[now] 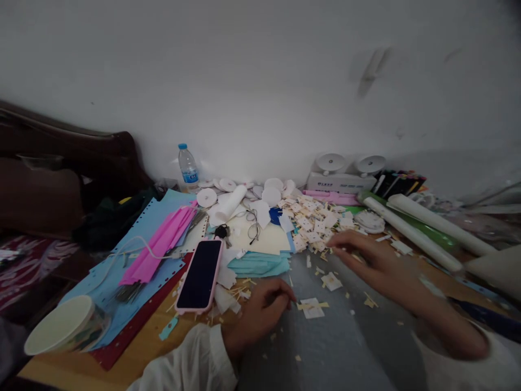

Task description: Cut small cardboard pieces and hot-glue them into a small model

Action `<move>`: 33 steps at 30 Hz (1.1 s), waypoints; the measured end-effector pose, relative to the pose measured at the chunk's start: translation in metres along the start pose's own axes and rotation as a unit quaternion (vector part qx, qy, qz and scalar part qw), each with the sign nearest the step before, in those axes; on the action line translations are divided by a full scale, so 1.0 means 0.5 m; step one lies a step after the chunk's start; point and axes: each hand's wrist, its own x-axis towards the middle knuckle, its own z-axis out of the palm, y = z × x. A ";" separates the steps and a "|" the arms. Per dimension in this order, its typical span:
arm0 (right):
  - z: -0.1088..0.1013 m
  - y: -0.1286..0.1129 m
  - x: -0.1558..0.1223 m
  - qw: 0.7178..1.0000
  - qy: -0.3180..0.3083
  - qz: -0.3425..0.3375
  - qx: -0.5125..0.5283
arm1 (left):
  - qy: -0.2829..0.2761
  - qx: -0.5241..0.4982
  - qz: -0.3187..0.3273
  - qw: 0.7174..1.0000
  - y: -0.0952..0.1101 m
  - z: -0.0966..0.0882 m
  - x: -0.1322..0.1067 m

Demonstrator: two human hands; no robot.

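Observation:
My left hand (264, 304) rests low over the grey mat (325, 353), its fingers curled together. Whatever they may hold is hidden. Just right of its fingertips lies a white paper square (313, 308) with a pale yellow strip across it. My right hand (368, 263) hovers over the mat's far right part, fingers stretched forward and slightly apart, with nothing visible in them. Its fingertips are close to the near edge of a heap of small cream-coloured square pieces (311, 217). Another small white square (331, 281) lies on the mat between the hands.
A pink-cased phone (200, 276), turquoise folded paper (259, 264) and pink folded paper (163, 244) lie left. A paper cup (67, 326) stands near the front left edge, a water bottle (188, 167) at the wall. White rolls (413, 233) lie right.

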 end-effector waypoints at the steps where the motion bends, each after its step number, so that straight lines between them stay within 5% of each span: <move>1: 0.015 -0.013 0.024 0.999 -0.021 -0.024 0.007 | -0.001 0.003 0.004 1.000 0.001 -0.001 -0.003; 6: 0.039 -0.037 0.052 0.992 -0.098 -0.081 0.015 | 0.011 0.025 0.007 1.000 -0.008 -0.009 -0.006; 12: -0.005 0.058 -0.049 0.996 -0.085 -0.002 -0.004 | 0.011 0.054 0.003 0.999 -0.026 -0.001 0.000; 17: -0.026 0.114 -0.097 0.998 -0.057 0.033 -0.017 | 0.011 0.111 0.028 0.993 0.002 0.009 0.001; 24: 0.071 0.082 -0.110 0.992 -0.109 -0.016 0.053 | -0.035 0.372 0.042 0.927 0.016 0.034 0.019; 28: 0.122 0.071 -0.127 0.984 -0.163 -0.043 0.050 | -0.047 0.324 0.047 0.944 0.012 0.037 0.032; 33: 0.128 0.068 -0.142 0.985 -0.154 -0.008 0.073 | -0.035 0.225 0.066 0.972 0.023 0.046 0.052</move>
